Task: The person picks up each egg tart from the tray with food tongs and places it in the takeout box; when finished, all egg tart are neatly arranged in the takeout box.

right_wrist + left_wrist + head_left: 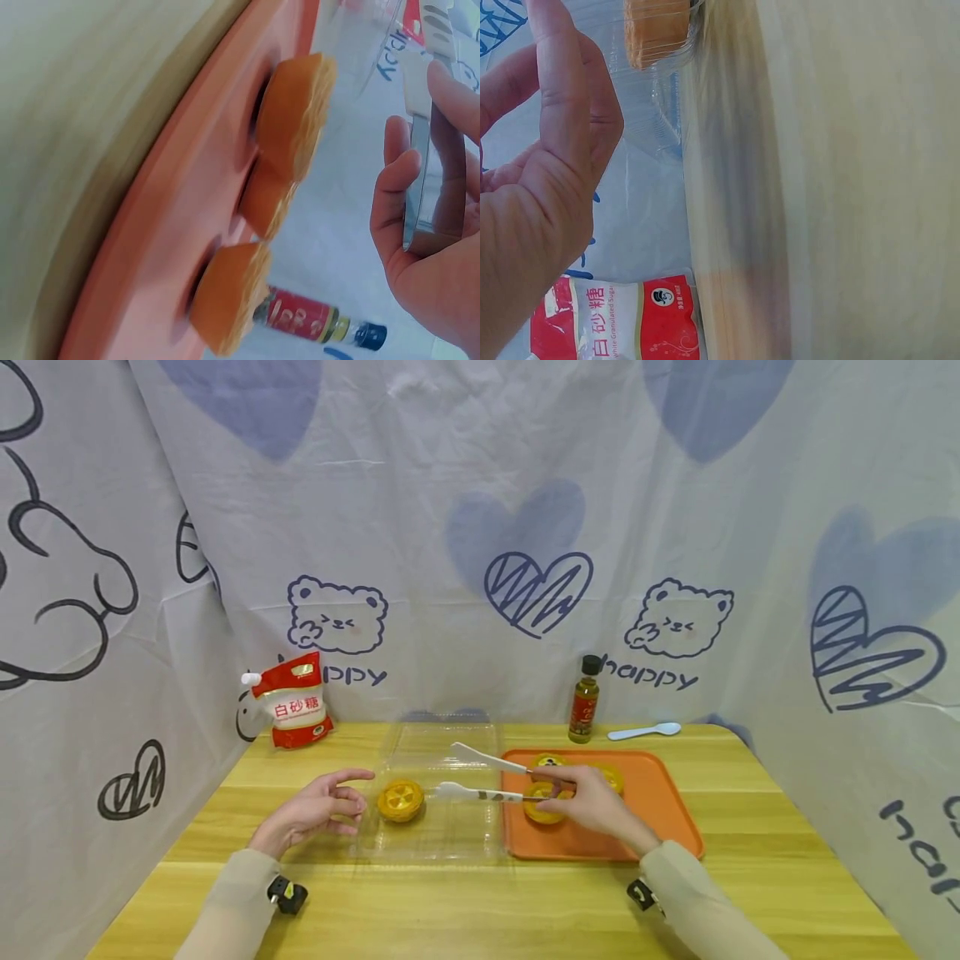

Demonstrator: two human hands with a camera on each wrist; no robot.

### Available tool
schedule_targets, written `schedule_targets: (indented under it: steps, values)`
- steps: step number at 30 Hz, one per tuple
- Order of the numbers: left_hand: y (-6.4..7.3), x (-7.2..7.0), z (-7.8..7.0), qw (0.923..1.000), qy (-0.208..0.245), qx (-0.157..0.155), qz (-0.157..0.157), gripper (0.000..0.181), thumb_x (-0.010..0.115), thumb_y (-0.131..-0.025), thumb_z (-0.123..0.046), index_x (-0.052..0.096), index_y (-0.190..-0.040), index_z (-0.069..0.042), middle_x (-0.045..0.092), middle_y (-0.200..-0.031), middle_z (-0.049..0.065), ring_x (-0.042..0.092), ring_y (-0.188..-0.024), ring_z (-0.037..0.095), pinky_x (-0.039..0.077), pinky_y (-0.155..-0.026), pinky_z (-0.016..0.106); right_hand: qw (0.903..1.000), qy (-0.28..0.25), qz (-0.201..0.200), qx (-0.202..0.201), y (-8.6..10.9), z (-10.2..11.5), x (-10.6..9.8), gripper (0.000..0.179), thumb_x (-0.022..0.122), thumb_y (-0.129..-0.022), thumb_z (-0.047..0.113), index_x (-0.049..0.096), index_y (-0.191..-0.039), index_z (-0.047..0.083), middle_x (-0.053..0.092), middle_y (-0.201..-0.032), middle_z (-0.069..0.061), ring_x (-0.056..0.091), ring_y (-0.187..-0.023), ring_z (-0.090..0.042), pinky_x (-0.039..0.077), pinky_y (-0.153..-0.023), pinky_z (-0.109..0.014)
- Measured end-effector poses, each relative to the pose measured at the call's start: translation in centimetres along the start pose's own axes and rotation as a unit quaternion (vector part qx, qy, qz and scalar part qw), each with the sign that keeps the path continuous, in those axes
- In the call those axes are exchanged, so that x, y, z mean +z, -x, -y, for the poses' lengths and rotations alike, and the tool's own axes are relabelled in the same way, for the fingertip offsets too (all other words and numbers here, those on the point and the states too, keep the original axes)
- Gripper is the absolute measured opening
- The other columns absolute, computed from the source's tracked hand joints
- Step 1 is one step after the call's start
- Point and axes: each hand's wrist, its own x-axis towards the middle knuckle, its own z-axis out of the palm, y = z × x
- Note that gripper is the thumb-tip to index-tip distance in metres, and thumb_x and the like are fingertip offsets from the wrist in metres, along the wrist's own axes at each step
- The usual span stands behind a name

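My right hand [596, 802] grips a pair of tongs [491, 796] by its metal handle, above the orange tray [660, 827]. The white tong tips point left over a clear plastic container [465, 839] and stand apart with nothing between them. One egg tart [401, 800] sits in the left part of that container. Beside it, my left hand [322, 806] holds nothing, its fingers loosely bent near the container's left edge. Three more tarts, one of them nearest the container [294, 112], stand on the tray; in the head view my right hand and the tongs partly cover them.
A red and white bag of white sugar [295, 702] stands at the back left of the wooden table [450, 918]. At the back right are a small dark-capped bottle [584, 702] and a pale blue spoon [643, 732]. Printed cloth hangs behind and on both sides.
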Motion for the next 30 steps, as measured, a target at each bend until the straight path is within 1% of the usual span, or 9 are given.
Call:
schedule_targets:
  steps: [4,5,7,11,13,18,22,25,30]
  values:
    - [0.0,0.1,-0.1,1.0,0.0,0.002,-0.001,0.064,0.057,-0.096,-0.002,0.024,-0.151,0.001,0.06,-0.102,0.013,0.063,-0.081,0.017,0.061,-0.073,0.035,0.9995,0.02,-0.023,0.003,0.4,-0.8,-0.6,0.049,0.08,-0.081,0.018,0.067,-0.128,0.018,0.073,-0.099,-0.002,0.062,-0.079,-0.011,0.049,-0.067,-0.023]
    - [0.0,0.1,-0.1,1.0,0.001,0.002,-0.001,0.064,0.057,-0.096,-0.002,0.024,-0.151,0.001,0.06,-0.102,0.013,0.063,-0.081,0.017,0.061,-0.073,0.035,0.9993,0.023,-0.029,0.006,0.6,-1.0,-0.7,0.049,0.081,-0.081,0.018,0.067,-0.127,0.019,0.072,-0.093,0.0,0.061,-0.076,-0.01,0.047,-0.064,-0.022]
    - [0.0,0.1,-0.1,1.0,0.001,0.003,0.0,0.064,0.057,-0.096,-0.002,0.024,-0.15,0.001,0.06,-0.102,0.012,0.063,-0.082,0.017,0.061,-0.074,0.035,0.9992,0.021,-0.034,0.007,0.8,-1.4,-0.9,0.048,0.081,-0.08,0.017,0.067,-0.127,0.017,0.071,-0.088,0.001,0.059,-0.074,-0.01,0.045,-0.062,-0.022]
    - [0.0,0.1,0.0,1.0,0.004,0.002,0.001,0.064,0.058,-0.096,-0.003,0.025,-0.15,0.0,0.06,-0.101,0.012,0.062,-0.082,0.018,0.061,-0.074,0.035,0.9993,0.003,-0.034,0.014,1.2,-2.2,-1.5,0.048,0.081,-0.081,0.016,0.067,-0.126,0.014,0.073,-0.098,-0.007,0.06,-0.076,-0.012,0.048,-0.063,-0.021]
    - [0.0,0.0,0.1,1.0,0.005,0.001,0.0,0.064,0.058,-0.096,-0.003,0.025,-0.15,0.0,0.06,-0.101,0.012,0.062,-0.082,0.018,0.061,-0.074,0.035,0.9991,0.001,-0.039,0.019,1.4,-2.6,-1.9,0.048,0.08,-0.081,0.016,0.067,-0.126,0.014,0.072,-0.105,-0.009,0.062,-0.081,-0.013,0.05,-0.068,-0.022]
    - [0.1,0.0,0.1,1.0,0.004,0.001,-0.001,0.064,0.058,-0.096,-0.003,0.024,-0.15,0.001,0.06,-0.102,0.012,0.062,-0.082,0.018,0.061,-0.074,0.035,0.9984,0.008,-0.046,0.032,2.0,-3.5,-3.0,0.048,0.079,-0.082,0.019,0.066,-0.128,0.016,0.072,-0.11,-0.008,0.063,-0.084,-0.013,0.051,-0.071,-0.023]
    - [0.1,0.0,0.1,1.0,0.003,0.002,-0.002,0.065,0.058,-0.096,-0.003,0.024,-0.151,0.001,0.06,-0.102,0.012,0.062,-0.081,0.018,0.061,-0.074,0.035,0.9985,-0.008,-0.042,0.035,2.8,-4.3,-4.0,0.048,0.078,-0.084,0.02,0.065,-0.13,0.015,0.07,-0.118,-0.011,0.065,-0.086,-0.014,0.053,-0.075,-0.022]
    - [0.1,0.0,0.1,1.0,0.005,0.002,-0.002,0.065,0.059,-0.096,-0.003,0.024,-0.151,0.0,0.061,-0.102,0.012,0.062,-0.081,0.018,0.061,-0.073,0.034,0.9978,-0.014,-0.045,0.046,3.6,-4.8,-4.7,0.048,0.078,-0.084,0.02,0.065,-0.13,0.016,0.069,-0.119,-0.012,0.065,-0.088,-0.016,0.054,-0.075,-0.023]
    - [0.1,0.0,0.1,1.0,0.005,0.002,0.0,0.065,0.059,-0.096,-0.004,0.024,-0.151,0.0,0.061,-0.101,0.012,0.063,-0.082,0.018,0.061,-0.073,0.034,0.9963,-0.007,-0.058,0.063,4.8,-5.5,-6.0,0.048,0.077,-0.084,0.02,0.065,-0.13,0.017,0.068,-0.12,-0.012,0.064,-0.09,-0.016,0.054,-0.078,-0.023]
